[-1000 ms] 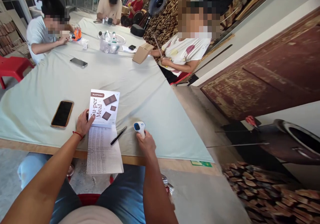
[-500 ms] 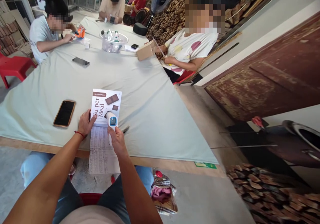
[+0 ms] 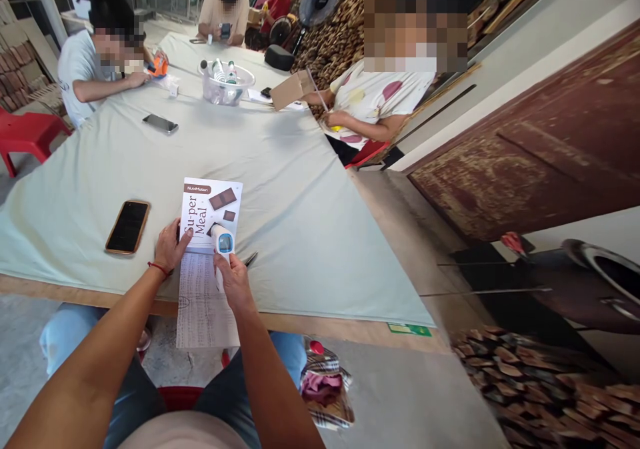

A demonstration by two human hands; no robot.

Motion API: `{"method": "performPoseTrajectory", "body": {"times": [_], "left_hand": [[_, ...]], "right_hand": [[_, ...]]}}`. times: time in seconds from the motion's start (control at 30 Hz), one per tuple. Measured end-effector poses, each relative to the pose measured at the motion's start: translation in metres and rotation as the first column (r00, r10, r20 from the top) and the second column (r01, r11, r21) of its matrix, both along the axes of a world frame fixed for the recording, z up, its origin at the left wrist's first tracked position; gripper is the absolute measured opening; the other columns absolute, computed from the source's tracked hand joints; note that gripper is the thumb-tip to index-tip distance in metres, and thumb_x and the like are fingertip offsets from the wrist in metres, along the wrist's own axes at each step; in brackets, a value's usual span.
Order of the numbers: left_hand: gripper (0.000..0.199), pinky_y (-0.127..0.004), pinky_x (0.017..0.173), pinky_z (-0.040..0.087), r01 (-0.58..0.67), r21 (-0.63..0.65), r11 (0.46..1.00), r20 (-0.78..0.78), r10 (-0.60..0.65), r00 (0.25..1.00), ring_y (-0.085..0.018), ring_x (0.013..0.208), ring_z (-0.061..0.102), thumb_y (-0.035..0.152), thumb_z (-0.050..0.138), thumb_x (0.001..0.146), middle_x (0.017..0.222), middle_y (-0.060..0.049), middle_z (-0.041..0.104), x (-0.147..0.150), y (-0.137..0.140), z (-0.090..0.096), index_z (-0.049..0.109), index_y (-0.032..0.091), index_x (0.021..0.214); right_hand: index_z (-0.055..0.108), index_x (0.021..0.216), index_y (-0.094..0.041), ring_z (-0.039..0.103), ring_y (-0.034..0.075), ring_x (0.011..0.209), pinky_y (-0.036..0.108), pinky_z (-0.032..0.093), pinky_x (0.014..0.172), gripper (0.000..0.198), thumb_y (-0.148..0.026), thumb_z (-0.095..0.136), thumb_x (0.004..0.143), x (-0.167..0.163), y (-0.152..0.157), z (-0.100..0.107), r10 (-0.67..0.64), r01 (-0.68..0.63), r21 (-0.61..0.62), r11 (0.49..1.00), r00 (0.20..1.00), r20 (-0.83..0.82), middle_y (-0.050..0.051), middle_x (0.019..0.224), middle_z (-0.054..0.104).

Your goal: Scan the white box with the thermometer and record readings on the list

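Note:
A white box (image 3: 204,202) printed "NutriMotion Su-per Meal" with brown chocolate pieces lies on the cloth in front of me. My left hand (image 3: 173,243) grips its left edge, thumb on the top face. In my right hand (image 3: 234,277) is a white infrared thermometer (image 3: 225,239) with a blue-rimmed screen, fingers wrapped round its handle. Its head is over the box's lower right corner; whether they touch I cannot tell. Beneath the box, a printed paper sheet (image 3: 203,309) hangs past the table edge. A pen (image 3: 251,259) lies just right of my right hand.
A phone in a brown case (image 3: 128,227) lies left of my left hand. Farther up the cloth-covered table (image 3: 310,235) are another phone (image 3: 161,123) and a clear basin (image 3: 227,92) of bottles. At the right edge a person holds a cardboard box (image 3: 291,90); others sit at the far end.
My hands, the white box and the thermometer hold nearly the same places. The thermometer's screen looks brighter. Across the table, the person's cardboard box has tilted and shifted slightly left.

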State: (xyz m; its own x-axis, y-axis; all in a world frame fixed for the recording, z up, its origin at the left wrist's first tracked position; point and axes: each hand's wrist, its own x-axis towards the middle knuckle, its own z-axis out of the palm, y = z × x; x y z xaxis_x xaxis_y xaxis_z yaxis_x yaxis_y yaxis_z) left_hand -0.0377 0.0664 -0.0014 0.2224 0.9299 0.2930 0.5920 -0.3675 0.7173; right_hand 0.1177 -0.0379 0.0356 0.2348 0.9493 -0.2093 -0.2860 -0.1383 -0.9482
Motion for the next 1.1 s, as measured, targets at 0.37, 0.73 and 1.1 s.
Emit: {"method": "performPoseTrajectory", "body": {"times": [0.37, 0.73, 1.1], "left_hand": [[0.045, -0.046, 0.093, 0.047, 0.013, 0.018, 1.0, 0.01, -0.013, 1.0, -0.03, 0.102, 0.063, 0.053, 0.038, 0.096, 0.111, -0.012, 0.07, 0.0, -0.002, 0.005, 0.056, 0.019, 0.118], [0.046, -0.046, 0.092, 0.047, 0.009, 0.028, 1.0, 0.023, -0.01, 1.0, -0.03, 0.1, 0.063, 0.055, 0.037, 0.095, 0.109, -0.012, 0.07, 0.0, 0.004, 0.005, 0.058, 0.02, 0.117], [0.047, -0.044, 0.087, 0.05, 0.004, -0.027, 1.0, 0.049, -0.003, 0.999, -0.029, 0.097, 0.065, 0.058, 0.06, 0.082, 0.107, -0.009, 0.071, -0.001, 0.005, 0.009, 0.058, 0.022, 0.112]], "right_hand": [[0.064, 0.09, -0.02, 0.057, 0.017, 0.068, 0.029, 0.047, 0.065, 0.039, -0.051, 0.073, 0.067, 0.0, -0.007, 0.005, 0.012, -0.011, 0.004, 1.0, 0.996, -0.087, -0.002, 0.07, 0.063], [0.055, 0.074, -0.021, 0.043, 0.011, 0.058, 0.025, 0.037, 0.055, 0.045, -0.062, 0.07, 0.064, 0.078, -0.043, 0.021, -0.385, 0.397, -0.003, 0.918, 0.894, 0.229, -0.005, 0.062, 0.05], [0.066, 0.097, -0.016, 0.053, 0.018, 0.074, 0.029, 0.042, 0.068, 0.056, -0.066, 0.063, 0.07, 0.124, -0.046, 0.002, -0.38, 0.439, 0.024, 0.898, 0.747, 0.546, 0.002, 0.079, 0.062]]}}
